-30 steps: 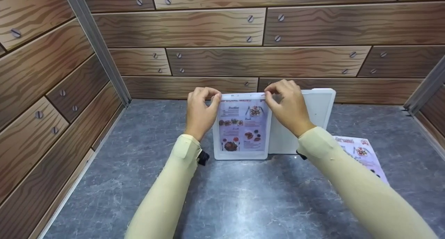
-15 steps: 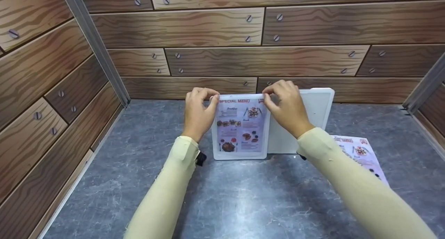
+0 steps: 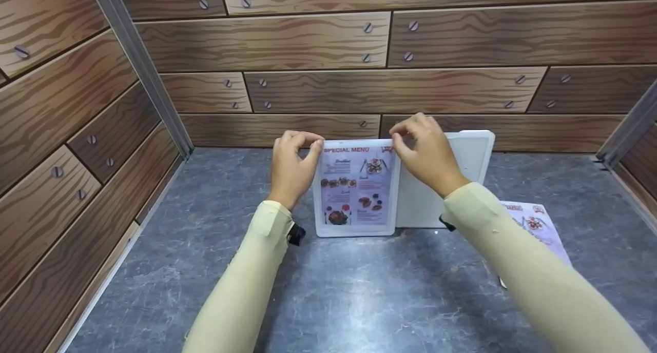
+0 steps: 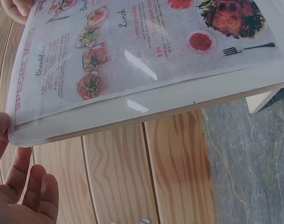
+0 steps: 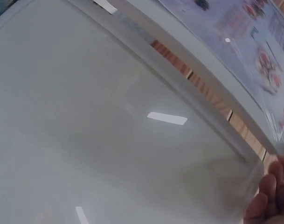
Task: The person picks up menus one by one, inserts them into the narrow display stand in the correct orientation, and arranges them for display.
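A white menu stand (image 3: 359,230) stands upright on the table, its panel bearing a printed menu sheet (image 3: 354,189) under clear film. With thumb and fingers, my left hand (image 3: 292,165) pinches the panel's top left corner; the left wrist view shows this corner between thumb and fingers. At the top right corner my right hand (image 3: 426,155) pinches the edge, with clear film (image 5: 272,121) close to its fingertips in the right wrist view. Angled back behind it is a plain white panel (image 3: 423,204), separated from the menu panel by a narrow gap in the right wrist view.
Another printed menu sheet (image 3: 546,227) lies on the table at the right, partly hidden by the right sleeve. A wood-patterned wall (image 3: 318,91) rises behind the stand, and a second one (image 3: 66,153) borders the left side. The grey table (image 3: 339,291) extends in front.
The menu's title, partly covered by the white top edge one second ago, now shows whole. My right hand has risen slightly and shifted a little right. My left hand keeps its corner.
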A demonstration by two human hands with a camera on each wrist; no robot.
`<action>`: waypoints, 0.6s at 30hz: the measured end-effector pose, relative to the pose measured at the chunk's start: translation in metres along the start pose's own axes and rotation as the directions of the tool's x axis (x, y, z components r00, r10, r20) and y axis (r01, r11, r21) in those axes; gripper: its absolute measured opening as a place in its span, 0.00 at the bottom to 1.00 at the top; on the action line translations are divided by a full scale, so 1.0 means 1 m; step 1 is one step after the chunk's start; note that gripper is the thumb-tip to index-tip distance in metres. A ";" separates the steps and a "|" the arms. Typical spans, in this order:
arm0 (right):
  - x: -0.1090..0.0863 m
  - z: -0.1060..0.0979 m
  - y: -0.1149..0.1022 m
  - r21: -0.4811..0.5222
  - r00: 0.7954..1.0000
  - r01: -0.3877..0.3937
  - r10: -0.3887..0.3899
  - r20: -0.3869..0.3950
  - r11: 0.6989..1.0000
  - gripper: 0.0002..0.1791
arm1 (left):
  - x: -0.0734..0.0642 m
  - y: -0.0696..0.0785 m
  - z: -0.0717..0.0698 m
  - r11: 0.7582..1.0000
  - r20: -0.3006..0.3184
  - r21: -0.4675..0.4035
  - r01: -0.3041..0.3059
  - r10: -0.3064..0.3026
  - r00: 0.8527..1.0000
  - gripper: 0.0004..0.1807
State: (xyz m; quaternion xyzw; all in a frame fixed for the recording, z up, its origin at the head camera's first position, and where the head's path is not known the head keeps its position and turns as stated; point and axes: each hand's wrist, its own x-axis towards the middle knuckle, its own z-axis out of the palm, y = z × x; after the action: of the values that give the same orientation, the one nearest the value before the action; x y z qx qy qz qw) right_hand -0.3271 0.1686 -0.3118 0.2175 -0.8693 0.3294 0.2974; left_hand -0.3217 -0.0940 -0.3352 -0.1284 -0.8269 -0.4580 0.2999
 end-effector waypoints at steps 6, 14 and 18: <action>0.002 -0.010 -0.001 -0.021 0.996 -0.039 0.041 0.082 0.999 0.08 | 0.000 0.001 0.001 1.000 0.000 -0.006 0.002 -0.002 1.000 0.07; 0.003 -0.013 -0.001 -0.040 0.986 -0.017 0.023 0.164 0.999 0.08 | 0.001 0.004 0.003 0.997 0.001 -0.067 0.037 -0.037 0.999 0.07; 0.002 -0.011 -0.001 -0.024 0.986 0.030 -0.026 0.166 0.999 0.06 | 0.002 0.005 0.005 0.995 -0.003 -0.091 0.037 -0.038 0.999 0.07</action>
State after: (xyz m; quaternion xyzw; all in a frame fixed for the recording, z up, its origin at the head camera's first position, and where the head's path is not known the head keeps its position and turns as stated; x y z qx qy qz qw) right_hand -0.3235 0.1752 -0.3033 0.2525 -0.8921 0.2947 0.2314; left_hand -0.3227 -0.0876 -0.3326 -0.1252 -0.8069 -0.5009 0.2870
